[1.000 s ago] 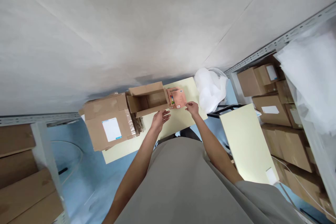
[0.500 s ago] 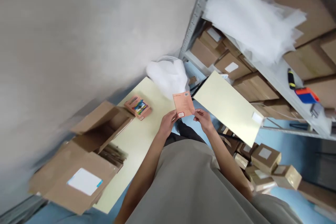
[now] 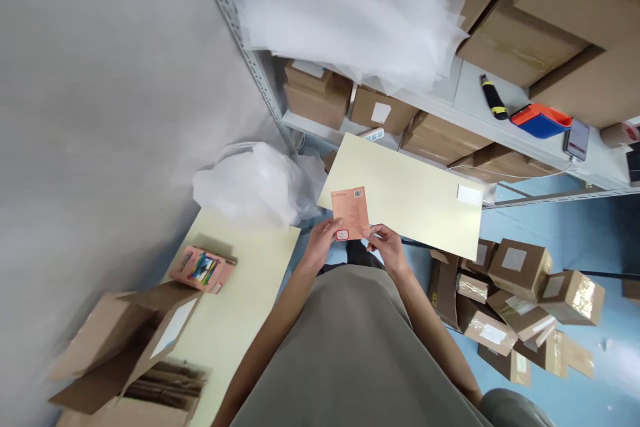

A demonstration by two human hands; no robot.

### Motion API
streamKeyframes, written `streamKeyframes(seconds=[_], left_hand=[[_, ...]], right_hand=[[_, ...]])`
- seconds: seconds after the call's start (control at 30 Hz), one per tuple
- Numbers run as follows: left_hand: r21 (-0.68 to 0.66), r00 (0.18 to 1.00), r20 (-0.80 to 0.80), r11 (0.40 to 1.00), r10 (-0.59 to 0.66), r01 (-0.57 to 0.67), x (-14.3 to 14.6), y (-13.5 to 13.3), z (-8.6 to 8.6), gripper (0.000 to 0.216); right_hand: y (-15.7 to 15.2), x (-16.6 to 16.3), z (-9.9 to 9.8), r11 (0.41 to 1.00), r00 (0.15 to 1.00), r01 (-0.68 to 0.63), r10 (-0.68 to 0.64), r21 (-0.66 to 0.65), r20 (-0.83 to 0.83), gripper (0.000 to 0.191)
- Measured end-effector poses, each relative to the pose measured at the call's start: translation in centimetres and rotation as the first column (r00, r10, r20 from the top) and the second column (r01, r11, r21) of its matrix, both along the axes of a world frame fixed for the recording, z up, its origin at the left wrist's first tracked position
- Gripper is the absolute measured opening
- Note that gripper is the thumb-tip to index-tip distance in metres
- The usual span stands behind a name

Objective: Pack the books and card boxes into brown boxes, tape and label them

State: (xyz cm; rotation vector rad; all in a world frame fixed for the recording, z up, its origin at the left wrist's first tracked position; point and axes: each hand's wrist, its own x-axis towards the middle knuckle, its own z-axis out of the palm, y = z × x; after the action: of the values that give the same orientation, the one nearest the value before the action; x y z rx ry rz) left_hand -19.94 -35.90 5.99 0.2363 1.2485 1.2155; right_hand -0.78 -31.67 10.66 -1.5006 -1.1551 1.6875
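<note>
I hold a thin salmon-pink packet (image 3: 351, 212) upright in front of my chest, its barcode at the top right. My left hand (image 3: 320, 245) pinches its lower left corner and my right hand (image 3: 385, 247) pinches its lower right corner. The packet hangs over the gap between two pale yellow tables (image 3: 415, 200). A second pink packet (image 3: 203, 269) with a colourful picture lies flat on the left table (image 3: 235, 320), beside an open cardboard box (image 3: 120, 347).
A bundle of white foam wrap (image 3: 255, 183) sits at the left table's far end. Metal shelving (image 3: 470, 113) holds cardboard boxes, more foam sheets, an orange-and-blue tool and a phone. Several small taped boxes (image 3: 520, 293) lie on the blue floor at the right.
Both hands lifted one pink packet off the stack by the open box and carried it rightwards. My view swung right, from the left table to the second table and shelving.
</note>
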Motion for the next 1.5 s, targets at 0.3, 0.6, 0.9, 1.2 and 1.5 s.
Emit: streamKeyframes(seconds=[0.3, 0.6, 0.9, 1.2, 1.5], left_hand=[[0.013, 0.978, -0.21, 1.0, 0.014, -0.012, 8.1, 12.5, 1.0, 0.04], [0.118, 0.85, -0.526, 0.989, -0.013, 0.088, 12.7, 17.1, 4.8, 0.041], [0.27, 0.695, -0.718, 0.906, -0.037, 0.327, 12.7, 17.7, 5.2, 0.033], [0.118, 0.912, -0.403, 0.984, -0.076, 0.134, 3.6, 19.7, 3.3, 0.066], [0.097, 0.982, 0.031, 0.979, -0.186, 0.182, -3.1, 19.7, 3.4, 0.059]], right_hand=[[11.5, 8.5, -2.1, 0.966, 0.96, 0.021, -0.092, 0.258, 0.266, 0.059], [16.4, 9.3, 0.0, 0.898, 0.948, -0.16, 0.025, 0.41, 0.316, 0.05], [19.1, 7.9, 0.5, 0.968, 0.991, -0.032, -0.001, 0.25, 0.133, 0.046], [22.0, 5.3, 2.2, 0.986, 0.991, -0.113, 0.121, 0.127, -0.06, 0.052], [20.5, -0.7, 3.7, 0.994, 0.992, -0.107, 0.104, -0.039, -0.073, 0.049]])
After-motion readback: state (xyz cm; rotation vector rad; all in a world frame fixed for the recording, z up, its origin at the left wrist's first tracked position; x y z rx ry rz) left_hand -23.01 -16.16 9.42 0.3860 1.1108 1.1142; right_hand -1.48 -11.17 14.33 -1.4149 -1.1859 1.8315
